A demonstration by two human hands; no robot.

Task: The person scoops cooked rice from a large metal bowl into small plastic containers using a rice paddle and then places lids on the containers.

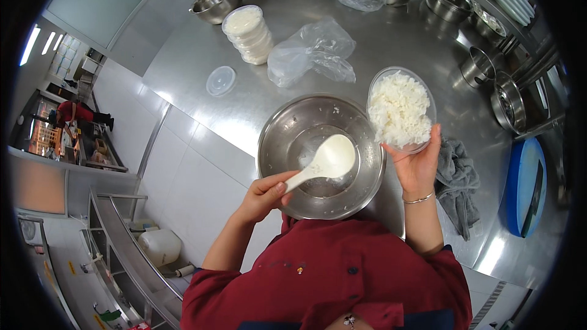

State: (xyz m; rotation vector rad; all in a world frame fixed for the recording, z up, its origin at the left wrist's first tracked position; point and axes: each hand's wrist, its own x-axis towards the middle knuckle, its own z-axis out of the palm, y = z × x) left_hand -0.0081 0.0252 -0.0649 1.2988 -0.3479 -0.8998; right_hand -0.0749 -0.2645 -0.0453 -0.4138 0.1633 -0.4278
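Note:
My left hand (267,194) grips the handle of a white rice paddle (336,156), its blade over a large stainless steel bowl (282,126). A few rice grains cling to the inner wall of that bowl. On the right, my right hand (417,165) holds up a round clear plastic container (430,96), tilted so that its heap of cooked white rice (400,109) faces me. The container is beside the bowl's right rim. Beyond the bowl lie a crumpled clear plastic bag (314,50) and a loose translucent lid (221,80).
A stack of filled, lidded rice containers (250,39) stands at the far left of the steel table (183,73). Metal bowls (216,1) line the back. A grey towel (458,183) and a knife (533,197) on a blue board (520,183) lie rightward. A person (75,111) stands far left.

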